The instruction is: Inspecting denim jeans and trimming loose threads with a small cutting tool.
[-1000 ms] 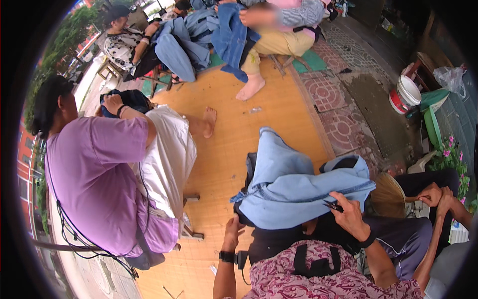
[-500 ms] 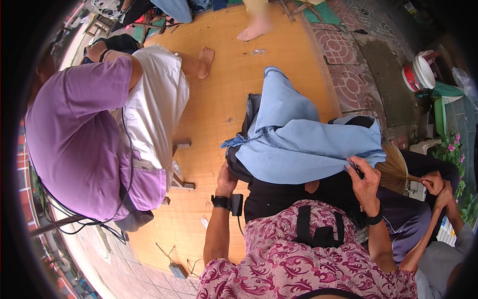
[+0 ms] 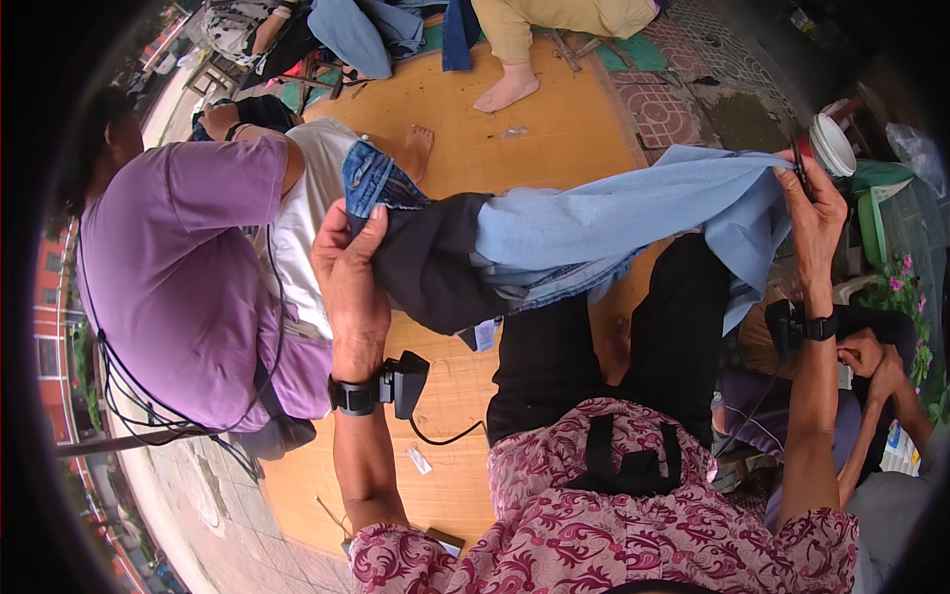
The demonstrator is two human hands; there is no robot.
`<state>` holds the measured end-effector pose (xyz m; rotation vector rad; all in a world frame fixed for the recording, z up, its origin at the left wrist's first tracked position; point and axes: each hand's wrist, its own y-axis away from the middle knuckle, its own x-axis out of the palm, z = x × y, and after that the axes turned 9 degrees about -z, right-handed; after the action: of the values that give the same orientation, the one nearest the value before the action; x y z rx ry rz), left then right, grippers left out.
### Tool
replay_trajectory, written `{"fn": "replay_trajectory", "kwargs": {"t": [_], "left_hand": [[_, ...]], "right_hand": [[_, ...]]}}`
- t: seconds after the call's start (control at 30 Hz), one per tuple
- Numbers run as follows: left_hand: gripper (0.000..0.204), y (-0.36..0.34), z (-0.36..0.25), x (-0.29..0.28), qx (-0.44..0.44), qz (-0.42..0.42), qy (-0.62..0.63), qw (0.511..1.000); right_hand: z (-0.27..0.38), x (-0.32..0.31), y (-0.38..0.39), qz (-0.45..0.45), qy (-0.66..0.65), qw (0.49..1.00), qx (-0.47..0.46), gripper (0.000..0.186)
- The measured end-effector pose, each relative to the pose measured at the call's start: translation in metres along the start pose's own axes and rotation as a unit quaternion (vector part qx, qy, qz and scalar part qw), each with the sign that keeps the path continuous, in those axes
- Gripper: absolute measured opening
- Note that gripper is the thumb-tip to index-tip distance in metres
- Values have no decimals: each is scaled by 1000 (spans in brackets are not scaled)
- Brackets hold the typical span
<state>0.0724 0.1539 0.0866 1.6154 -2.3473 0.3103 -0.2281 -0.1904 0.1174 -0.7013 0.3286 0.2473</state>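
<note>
A pair of light blue jeans (image 3: 614, 218) hangs stretched between my hands above my lap. My left hand (image 3: 351, 272) pinches the left end, thumb on top, where dark blue denim and black cloth show. A small white label (image 3: 484, 335) dangles from the lower edge near that end. Held farther out and higher, my right hand (image 3: 815, 213) grips the other end of the pale denim. A thin dark tool (image 3: 798, 158) shows at its fingers; its kind I cannot make out.
A person in a purple shirt (image 3: 173, 267) sits close on my left, with cables behind. At right, another person's clasped hands (image 3: 871, 366) are near my forearm. Ahead are a person's bare foot (image 3: 507, 89) on the tan mat (image 3: 455, 129) and a white bucket (image 3: 833, 147).
The jeans, which lay bunched over my lap, are now raised and pulled out sideways. My left hand has moved up and left, my right hand up and right.
</note>
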Motion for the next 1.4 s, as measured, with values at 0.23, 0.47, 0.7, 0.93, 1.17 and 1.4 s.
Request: {"fn": "replay_trajectory", "kwargs": {"t": [0.23,0.47,0.7,0.93,1.17,1.4], "left_hand": [[20,-27,-46,15,286,-34,-151,946],[26,37,-8,-10,-110,-27,-170,979],[31,60,53,-40,-325,-9,-107,940],[44,66,83,-59,-379,1,10,925],[53,87,75,-59,-367,9,-21,930],[46,98,71,-67,-335,57,-106,934]], "right_hand": [[27,-49,-34,-180,-44,982,-24,23],[-45,-68,24,-5,95,995,29,20],[-91,-32,43,-9,30,995,96,25],[25,43,147,277,-110,941,159,21],[44,115,176,370,-144,887,235,28],[30,95,134,261,-257,843,395,13]]}}
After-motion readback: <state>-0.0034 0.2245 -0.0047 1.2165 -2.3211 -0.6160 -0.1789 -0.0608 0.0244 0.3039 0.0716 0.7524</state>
